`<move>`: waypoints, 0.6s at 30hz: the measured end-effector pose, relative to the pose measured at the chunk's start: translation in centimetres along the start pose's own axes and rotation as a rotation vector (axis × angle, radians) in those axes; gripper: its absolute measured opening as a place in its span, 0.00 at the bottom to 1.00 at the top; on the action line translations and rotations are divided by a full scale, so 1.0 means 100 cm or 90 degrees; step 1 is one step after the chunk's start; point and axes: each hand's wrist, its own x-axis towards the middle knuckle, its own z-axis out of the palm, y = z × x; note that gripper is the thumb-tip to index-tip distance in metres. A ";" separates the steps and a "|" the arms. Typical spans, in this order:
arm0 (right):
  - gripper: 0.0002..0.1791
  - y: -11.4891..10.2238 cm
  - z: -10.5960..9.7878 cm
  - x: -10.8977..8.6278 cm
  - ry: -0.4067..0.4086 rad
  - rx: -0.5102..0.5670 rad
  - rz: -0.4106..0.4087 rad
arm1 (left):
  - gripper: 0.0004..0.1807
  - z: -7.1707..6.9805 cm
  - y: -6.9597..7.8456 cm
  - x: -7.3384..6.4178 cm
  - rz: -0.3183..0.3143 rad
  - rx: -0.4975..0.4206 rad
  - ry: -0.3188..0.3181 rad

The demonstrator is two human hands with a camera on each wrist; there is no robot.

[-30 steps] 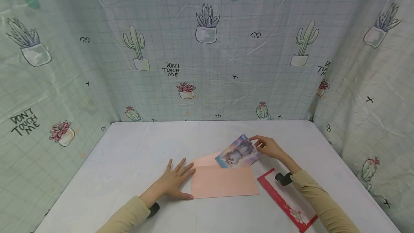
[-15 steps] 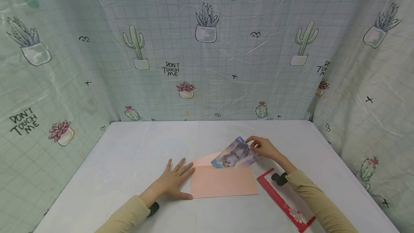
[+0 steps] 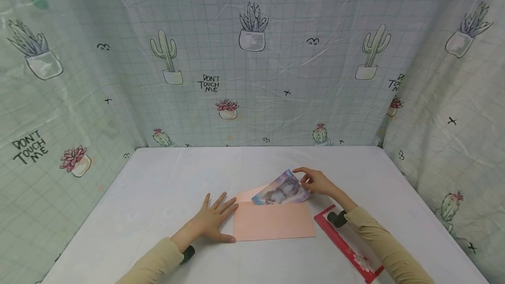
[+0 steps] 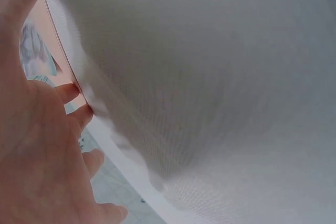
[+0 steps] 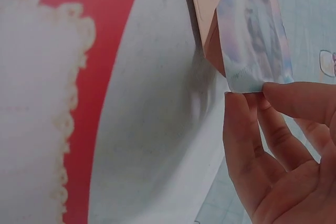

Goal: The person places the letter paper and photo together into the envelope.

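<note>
A peach envelope point(image 3: 274, 222) lies on the white table with its flap spread toward the back. My left hand point(image 3: 215, 219) is spread flat at the envelope's left edge, fingertips and thumb touching it. With fingers and thumb, my right hand point(image 3: 317, 181) pinches the right edge of a card point(image 3: 282, 191) printed with grey kittens on a blue and purple ground. The card slants, its lower part hidden inside the envelope's mouth. In the right wrist view, the card point(image 5: 252, 40) shows its pinched end outside the envelope point(image 5: 205, 19).
A red-bordered white card point(image 3: 343, 244) with flowers lies to the right of the envelope, partly under the right forearm. Behind the table point(image 3: 189, 170) hangs a cactus-print cloth point(image 3: 221, 65), which also closes off both sides.
My right hand has moved left and slightly toward the front, sliding the kitten card further left and deeper into the envelope. The left hand has stayed in place.
</note>
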 end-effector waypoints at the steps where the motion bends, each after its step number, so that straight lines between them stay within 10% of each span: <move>1: 0.25 0.000 0.001 0.001 -0.004 0.000 0.002 | 0.51 0.000 0.000 0.000 -0.001 0.002 -0.002; 18: 0.36 -0.006 0.014 0.004 -0.081 0.017 -0.007 | 0.50 0.001 0.000 0.003 -0.008 -0.015 -0.021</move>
